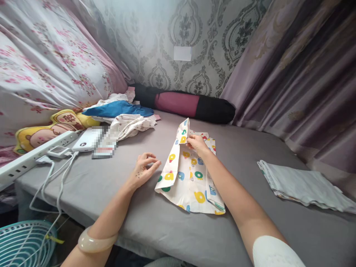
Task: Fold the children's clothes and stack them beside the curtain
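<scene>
A child's white shirt with a yellow, green and blue print lies partly folded on the grey bed sheet. Its left side is turned inward and stands up a little from the rest. My right hand pinches the raised cloth near the far end of the shirt, the fingertips closed on it. Just left of the shirt, my left hand hovers with curled fingers apart and nothing in them. A pale bangle circles my left wrist.
Rumpled clothes, a yellow pillow, a white device and a power strip with cables are at left. A folded pale cloth lies right. A dark bolster lines the wall; a teal basket stands below the edge.
</scene>
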Demonstrator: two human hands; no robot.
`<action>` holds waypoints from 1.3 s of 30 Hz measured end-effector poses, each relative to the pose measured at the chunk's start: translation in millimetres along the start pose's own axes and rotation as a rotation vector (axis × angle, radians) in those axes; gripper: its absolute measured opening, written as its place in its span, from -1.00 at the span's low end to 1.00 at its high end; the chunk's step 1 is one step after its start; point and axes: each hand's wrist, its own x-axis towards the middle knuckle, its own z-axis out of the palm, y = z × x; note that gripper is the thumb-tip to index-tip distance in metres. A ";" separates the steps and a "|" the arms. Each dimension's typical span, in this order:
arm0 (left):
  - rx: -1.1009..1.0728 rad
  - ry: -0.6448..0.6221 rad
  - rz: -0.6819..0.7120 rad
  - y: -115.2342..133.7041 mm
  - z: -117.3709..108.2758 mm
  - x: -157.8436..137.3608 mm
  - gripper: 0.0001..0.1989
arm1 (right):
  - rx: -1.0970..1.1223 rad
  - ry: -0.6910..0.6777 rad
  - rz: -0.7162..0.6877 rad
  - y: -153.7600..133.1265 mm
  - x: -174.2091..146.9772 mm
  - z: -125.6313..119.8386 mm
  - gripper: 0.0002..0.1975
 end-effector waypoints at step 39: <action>0.293 -0.283 0.300 0.4 6.5 -0.6 -0.73 | -1.075 -0.116 -0.239 39.2 54.5 52.4 -0.33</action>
